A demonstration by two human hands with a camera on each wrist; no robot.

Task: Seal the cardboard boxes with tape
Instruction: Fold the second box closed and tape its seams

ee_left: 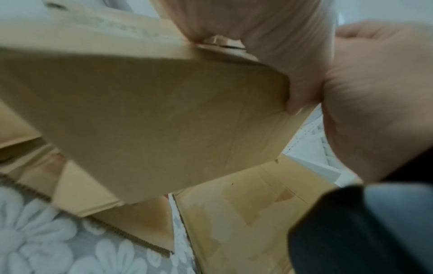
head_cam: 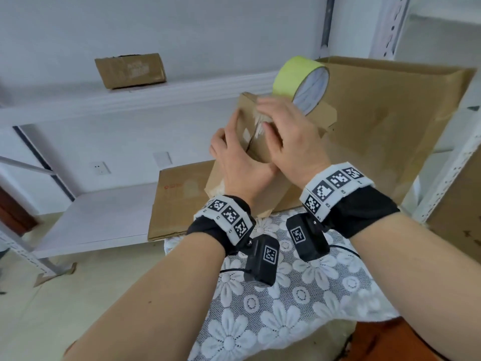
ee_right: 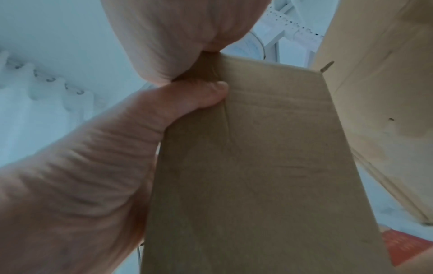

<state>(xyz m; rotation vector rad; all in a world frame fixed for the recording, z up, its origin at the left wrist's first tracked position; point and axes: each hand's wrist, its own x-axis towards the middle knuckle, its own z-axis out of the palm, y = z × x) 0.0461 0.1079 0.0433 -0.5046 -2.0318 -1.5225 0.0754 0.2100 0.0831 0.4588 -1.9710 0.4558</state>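
Both our forearms reach over the lace-covered counter to a small cardboard box held tilted above it. Our left hand grips its near edge, fingers hidden behind the cardboard. Our right hand lies over the top seam, fingers curled, covering the whitish tape there. Beyond the knuckles stands a yellow tape roll, partly hidden.

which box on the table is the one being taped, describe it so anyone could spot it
On the lace-covered table, in front of the large open carton, stands a small tilted cardboard box. Unlike the flattened cardboard beside it, the left hand and right hand grip it, and the yellow-green tape roll sits at its top.
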